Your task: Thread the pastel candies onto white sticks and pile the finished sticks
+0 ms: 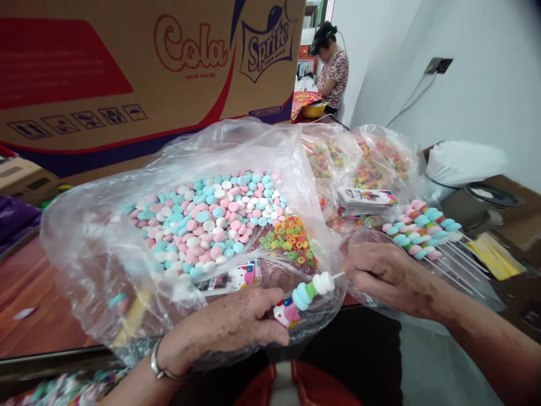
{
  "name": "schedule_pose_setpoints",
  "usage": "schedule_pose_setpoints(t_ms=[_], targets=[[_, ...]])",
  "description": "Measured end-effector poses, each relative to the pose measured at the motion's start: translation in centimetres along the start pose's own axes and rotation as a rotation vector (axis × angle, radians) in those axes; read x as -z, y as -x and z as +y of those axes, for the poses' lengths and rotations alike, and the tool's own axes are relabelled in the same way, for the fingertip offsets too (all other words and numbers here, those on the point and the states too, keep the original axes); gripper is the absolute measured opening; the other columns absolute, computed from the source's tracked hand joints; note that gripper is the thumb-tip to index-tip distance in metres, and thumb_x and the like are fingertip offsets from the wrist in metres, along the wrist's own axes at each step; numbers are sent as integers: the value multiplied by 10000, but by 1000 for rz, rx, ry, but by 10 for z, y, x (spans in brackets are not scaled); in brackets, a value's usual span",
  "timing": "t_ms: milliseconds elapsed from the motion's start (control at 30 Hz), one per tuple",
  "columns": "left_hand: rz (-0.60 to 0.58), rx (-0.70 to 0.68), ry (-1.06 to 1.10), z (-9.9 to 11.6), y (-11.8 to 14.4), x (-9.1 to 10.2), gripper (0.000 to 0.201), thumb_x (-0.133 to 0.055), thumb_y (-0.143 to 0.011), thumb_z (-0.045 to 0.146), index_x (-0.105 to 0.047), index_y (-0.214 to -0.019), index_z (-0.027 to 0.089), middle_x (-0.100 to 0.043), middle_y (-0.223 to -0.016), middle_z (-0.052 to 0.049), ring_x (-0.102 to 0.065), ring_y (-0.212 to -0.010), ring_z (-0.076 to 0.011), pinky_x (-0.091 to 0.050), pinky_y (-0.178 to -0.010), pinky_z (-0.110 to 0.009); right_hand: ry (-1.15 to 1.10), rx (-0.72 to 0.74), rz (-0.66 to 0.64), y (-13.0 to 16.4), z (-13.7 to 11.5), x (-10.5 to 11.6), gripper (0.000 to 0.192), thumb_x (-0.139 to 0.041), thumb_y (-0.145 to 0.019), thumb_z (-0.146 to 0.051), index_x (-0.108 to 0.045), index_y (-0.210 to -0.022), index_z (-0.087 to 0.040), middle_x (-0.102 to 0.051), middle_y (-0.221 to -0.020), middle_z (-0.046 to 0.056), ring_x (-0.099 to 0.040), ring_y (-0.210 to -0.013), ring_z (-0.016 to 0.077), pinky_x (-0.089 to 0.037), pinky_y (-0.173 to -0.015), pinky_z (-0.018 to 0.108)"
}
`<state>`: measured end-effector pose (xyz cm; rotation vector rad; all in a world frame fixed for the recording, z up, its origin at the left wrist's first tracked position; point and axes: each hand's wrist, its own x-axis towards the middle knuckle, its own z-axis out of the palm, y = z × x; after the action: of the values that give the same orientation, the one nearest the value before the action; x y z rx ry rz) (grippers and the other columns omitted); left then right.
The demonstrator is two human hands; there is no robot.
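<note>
A candy skewer [311,290] of white, green and light-blue pieces stretches between my hands, tilted up to the right. My left hand [240,318] grips its lower left end, where a colourful printed card [287,312] shows by the fingers. My right hand [376,268] is closed at the thin white stick [338,275] at the other end; its fingertips are partly hidden. Behind the skewer, an opened clear plastic bag [97,214] holds a heap of pink, white and blue candies [203,217]. Small ring candies [291,239] lie at the heap's right edge.
Finished-looking candy skewers [422,225] lie at the right, near a stack of printed cards [366,197]. Bags of ring candies [359,155] stand behind. A large cardboard box [147,84] fills the back left. Another person [333,70] works farther back.
</note>
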<state>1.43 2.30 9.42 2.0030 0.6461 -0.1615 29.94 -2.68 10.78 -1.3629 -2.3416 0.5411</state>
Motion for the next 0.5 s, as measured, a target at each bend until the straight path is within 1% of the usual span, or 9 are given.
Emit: schedule_pose_setpoints(t_ms=[67, 100, 200, 267, 300, 367, 433, 500], targets=[[-36, 23, 85, -1, 0, 1, 317, -569, -896, 501, -625, -930, 190, -625, -754, 24, -538, -664, -143, -362, -573, -218, 7, 21, 22, -1, -1, 0, 252, -447, -824, -123, -345, -601, -184, -440, -614, -33, -408, -613, 105, -270, -610, 263], [-30, 43, 125, -1, 0, 1, 312, -576, -893, 495, -631, -934, 191, -622, -737, 27, -539, -654, -144, -362, -565, -219, 7, 21, 27, -1, -2, 0, 251, -447, -823, -121, -345, -602, -184, -441, -617, -32, -409, -614, 105, -269, -609, 263], [85, 62, 176, -3, -1, 1, 286, -592, -885, 468, -643, -972, 201, -623, -805, 20, -547, -709, -160, -377, -595, -226, -2, -10, 19, 1, -3, -2, 241, -437, -832, -126, -378, -606, -183, -468, -611, -31, -415, -593, 104, -270, -600, 267], [156, 52, 157, -4, -1, -1, 267, -609, -876, 454, -644, -981, 210, -618, -857, 17, -545, -762, -171, -385, -631, -231, -9, -45, -4, 4, -3, -6, 236, -435, -836, -131, -402, -607, -181, -489, -605, -30, -420, -583, 105, -271, -595, 269], [173, 58, 139, -4, -1, -3, 259, -616, -872, 450, -642, -976, 214, -614, -866, 17, -542, -776, -174, -387, -645, -233, -11, -59, -18, 5, -3, -9, 233, -436, -835, -134, -412, -609, -181, -498, -607, -29, -427, -587, 107, -273, -596, 269], [182, 84, 91, -5, -2, -6, 273, -624, -864, 461, -633, -997, 223, -613, -881, 13, -544, -799, -184, -393, -672, -243, -22, -84, -51, 5, -3, -14, 224, -435, -828, -132, -420, -610, -181, -506, -611, -28, -440, -595, 109, -279, -597, 264], [200, 130, 39, -5, -3, -9, 326, -628, -855, 480, -614, -1069, 234, -623, -941, -5, -555, -842, -203, -402, -711, -260, -45, -99, -80, 4, -4, -20, 211, -429, -820, -126, -436, -616, -181, -515, -621, -26, -454, -602, 109, -289, -597, 257], [192, 170, 18, -4, -4, -11, 354, -636, -843, 493, -604, -1087, 239, -632, -965, -18, -570, -865, -219, -405, -723, -271, -77, -100, -106, 1, -4, -24, 207, -421, -815, -114, -460, -623, -180, -535, -631, -24, -475, -614, 110, -297, -595, 248]])
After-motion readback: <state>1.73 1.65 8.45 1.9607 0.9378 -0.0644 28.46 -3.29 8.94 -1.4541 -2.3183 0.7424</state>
